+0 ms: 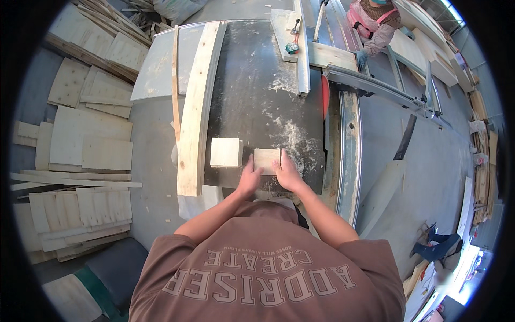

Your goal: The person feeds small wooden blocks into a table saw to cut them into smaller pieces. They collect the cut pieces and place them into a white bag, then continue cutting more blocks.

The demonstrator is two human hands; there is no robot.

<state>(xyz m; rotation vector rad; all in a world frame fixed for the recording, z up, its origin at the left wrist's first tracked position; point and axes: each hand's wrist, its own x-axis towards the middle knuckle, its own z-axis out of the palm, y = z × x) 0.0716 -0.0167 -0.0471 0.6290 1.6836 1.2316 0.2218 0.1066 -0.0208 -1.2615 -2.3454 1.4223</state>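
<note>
A small square wooden block, perhaps several pieces stacked, is gripped between my two hands over the near part of a dark saw table. My left hand presses against its left side, thumb on the near edge. On the opposite side, my right hand closes around it with the thumb over the top. Just left of my left hand stands a pale stack of square wooden pieces, its edges slightly uneven. Sawdust lies scattered on the table near my right hand.
A long plank and a thin strip lie along the table's left side. A red part stands at its right edge, near a metal fence. Across the table, a gloved co-worker touches a board. Wood piles lie left.
</note>
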